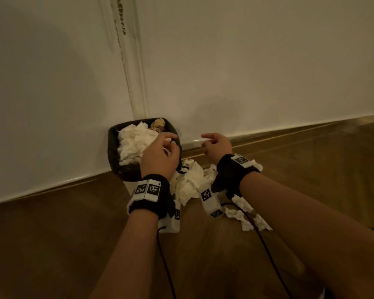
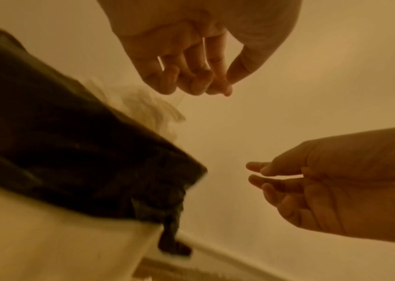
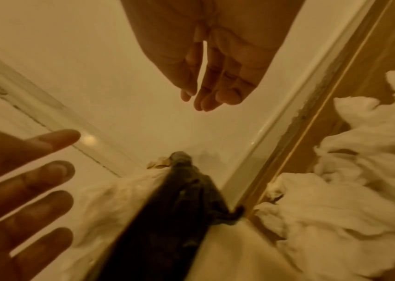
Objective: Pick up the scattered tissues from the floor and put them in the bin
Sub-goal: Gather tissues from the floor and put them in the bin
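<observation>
A bin with a black liner (image 1: 112,147) stands against the wall, heaped with white tissues (image 1: 134,141). My left hand (image 1: 170,143) hovers over the bin's right rim with loosely curled fingers and nothing in it; the left wrist view shows the same empty hand (image 2: 215,85) above the liner (image 2: 71,148). My right hand (image 1: 205,143) hangs just right of the bin, fingers relaxed and empty, as the right wrist view confirms for the hand (image 3: 199,98). Several crumpled tissues (image 1: 190,182) lie on the floor right of the bin, under my right wrist, with more tissues (image 1: 244,214) nearer me.
A white wall with a baseboard (image 1: 268,131) runs right behind the bin. A brownish crumpled wad (image 1: 158,124) sits at the bin's back corner. The wooden floor (image 1: 52,234) stretches left and right. Thin dark cables (image 1: 266,244) trail from my wrist units.
</observation>
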Tool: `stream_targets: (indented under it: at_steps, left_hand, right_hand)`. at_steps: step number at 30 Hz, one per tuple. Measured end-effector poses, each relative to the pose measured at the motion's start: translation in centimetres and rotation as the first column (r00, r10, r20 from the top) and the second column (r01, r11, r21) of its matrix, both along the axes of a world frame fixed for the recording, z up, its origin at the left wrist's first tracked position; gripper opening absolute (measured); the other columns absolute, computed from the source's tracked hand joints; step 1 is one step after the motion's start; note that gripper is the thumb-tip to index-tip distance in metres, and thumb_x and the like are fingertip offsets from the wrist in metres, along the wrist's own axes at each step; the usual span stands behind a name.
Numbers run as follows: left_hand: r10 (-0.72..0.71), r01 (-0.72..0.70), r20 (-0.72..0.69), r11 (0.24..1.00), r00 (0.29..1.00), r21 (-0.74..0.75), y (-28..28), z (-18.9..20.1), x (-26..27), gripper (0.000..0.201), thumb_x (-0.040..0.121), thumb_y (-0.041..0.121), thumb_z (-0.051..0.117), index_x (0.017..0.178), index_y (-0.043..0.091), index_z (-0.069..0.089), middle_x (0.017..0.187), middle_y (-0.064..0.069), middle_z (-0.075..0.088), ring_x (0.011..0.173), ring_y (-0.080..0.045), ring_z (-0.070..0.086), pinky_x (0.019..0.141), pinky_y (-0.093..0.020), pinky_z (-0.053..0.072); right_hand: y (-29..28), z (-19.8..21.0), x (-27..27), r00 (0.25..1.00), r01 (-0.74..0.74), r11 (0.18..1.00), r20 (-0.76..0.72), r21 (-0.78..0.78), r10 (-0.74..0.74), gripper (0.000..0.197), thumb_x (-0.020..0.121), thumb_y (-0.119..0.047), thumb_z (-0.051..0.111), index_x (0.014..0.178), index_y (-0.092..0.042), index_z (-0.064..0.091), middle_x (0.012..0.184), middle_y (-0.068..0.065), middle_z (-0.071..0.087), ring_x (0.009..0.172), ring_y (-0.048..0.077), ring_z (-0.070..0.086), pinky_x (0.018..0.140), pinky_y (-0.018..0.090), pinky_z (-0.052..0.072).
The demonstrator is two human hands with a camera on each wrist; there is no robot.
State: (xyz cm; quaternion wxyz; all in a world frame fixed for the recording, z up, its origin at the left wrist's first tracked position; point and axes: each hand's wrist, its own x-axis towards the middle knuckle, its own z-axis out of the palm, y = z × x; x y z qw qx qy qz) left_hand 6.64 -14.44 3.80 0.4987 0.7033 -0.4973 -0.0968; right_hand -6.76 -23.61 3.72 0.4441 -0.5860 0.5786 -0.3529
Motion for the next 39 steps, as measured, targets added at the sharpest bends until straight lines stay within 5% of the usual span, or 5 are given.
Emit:
stream_targets:
  at_steps: [10, 24, 30, 35, 39]
  left_hand:
    - [-0.309, 0.202, 0.128, 0.832, 0.943, 0.516, -1.9, -9.7, -5.3, 0.027, 0.093, 0.014, 0.046, 0.115, 0.026, 0.056, 0.129, 0.000, 0.046, 0.116, -0.019, 0.048, 0.095, -0.032, 0.045]
    - [-0.533, 0.182, 0.366, 0.720, 0.763, 0.670, -3.4, -16.9, -12.8, 0.052, 0.083, 0.024, 0.064, 0.128, 0.040, 0.043, 0.147, -0.003, 0.023, 0.133, -0.031, 0.022, 0.104, -0.046, 0.033]
    - [-0.671, 0.207, 0.307, 0.572, 0.675, 0.794, -4.1, -19.3, -13.6, 0.070, 0.082, 0.026, 0.065, 0.140, 0.041, 0.028, 0.156, 0.002, -0.004, 0.142, -0.030, 0.006, 0.113, -0.044, 0.019]
    - [-0.704, 0.170, 0.300, 0.514, 0.644, 0.841, -4.7, -20.0, -13.5, 0.036, 0.097, 0.025, 0.033, 0.130, 0.015, 0.044, 0.138, -0.010, 0.042, 0.119, -0.031, 0.047, 0.097, -0.038, 0.037]
    - [-0.577, 0.210, 0.171, 0.534, 0.798, 0.819, -4.5, -20.0, -13.3, 0.028, 0.096, 0.013, 0.036, 0.121, 0.011, 0.049, 0.126, -0.012, 0.048, 0.110, -0.028, 0.052, 0.089, -0.035, 0.043]
  right_hand:
    - [1.7, -9.8, -7.8, 0.920, -0.025, 0.974, -0.376, 0.227, 0.111, 0.019, 0.093, -0.018, 0.052, 0.108, -0.017, 0.064, 0.100, 0.003, 0.066, 0.094, 0.020, 0.063, 0.083, 0.032, 0.053]
    - [5.7, -19.2, -11.7, 0.249, -0.379, 0.781, -0.758, 0.497, 0.603, 0.059, 0.093, -0.023, 0.047, 0.142, -0.041, 0.019, 0.151, -0.002, 0.008, 0.136, 0.042, 0.012, 0.104, 0.055, 0.035]
    - [6.5, -18.4, -12.3, 0.341, -0.449, 0.774, -0.715, 0.446, 0.610, 0.042, 0.097, -0.022, 0.042, 0.138, -0.016, 0.038, 0.140, 0.012, 0.032, 0.124, 0.033, 0.039, 0.097, 0.039, 0.039]
    - [6.3, -17.4, -13.3, 0.330, -0.429, 0.777, -0.721, 0.461, 0.610, 0.041, 0.094, -0.015, 0.050, 0.134, -0.007, 0.048, 0.138, 0.014, 0.041, 0.126, 0.030, 0.041, 0.102, 0.034, 0.036]
    - [6.3, -17.5, -14.4, 0.635, -0.213, 0.914, -0.661, 0.347, 0.399, 0.029, 0.088, -0.005, 0.052, 0.114, -0.006, 0.064, 0.120, 0.014, 0.060, 0.111, 0.027, 0.056, 0.093, 0.031, 0.044]
